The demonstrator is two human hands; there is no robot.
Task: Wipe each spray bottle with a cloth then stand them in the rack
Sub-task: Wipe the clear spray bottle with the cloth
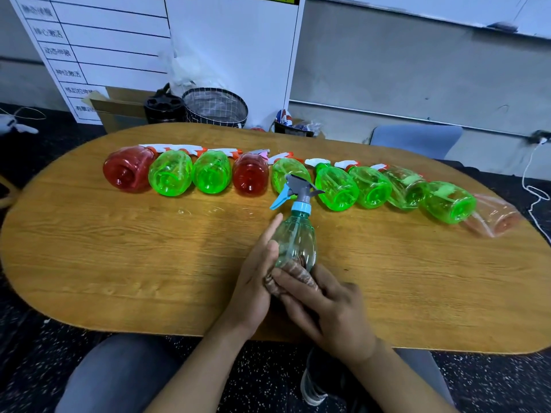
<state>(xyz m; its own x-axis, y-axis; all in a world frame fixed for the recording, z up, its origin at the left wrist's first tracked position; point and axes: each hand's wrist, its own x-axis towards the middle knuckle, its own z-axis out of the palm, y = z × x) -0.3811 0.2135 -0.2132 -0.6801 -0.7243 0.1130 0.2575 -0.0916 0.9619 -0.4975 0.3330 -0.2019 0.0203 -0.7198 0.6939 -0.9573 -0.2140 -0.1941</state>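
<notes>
A teal spray bottle (295,239) with a blue and grey trigger head stands tilted over the middle of the wooden table (119,263). My left hand (256,278) lies along its left side with straight fingers. My right hand (325,305) grips a brownish cloth (301,278) against the bottle's base. Behind, several green and red spray bottles lie on their sides in a row, from a red bottle (128,171) at the left to a green bottle (447,202) near the right. No rack can be made out.
A pale orange bottle (495,217) lies at the row's right end near the table edge. Behind the table sit a checked basket (214,107), a black container (162,107), a cardboard box (119,105) and a blue chair (414,138). A white cable (533,186) hangs at right.
</notes>
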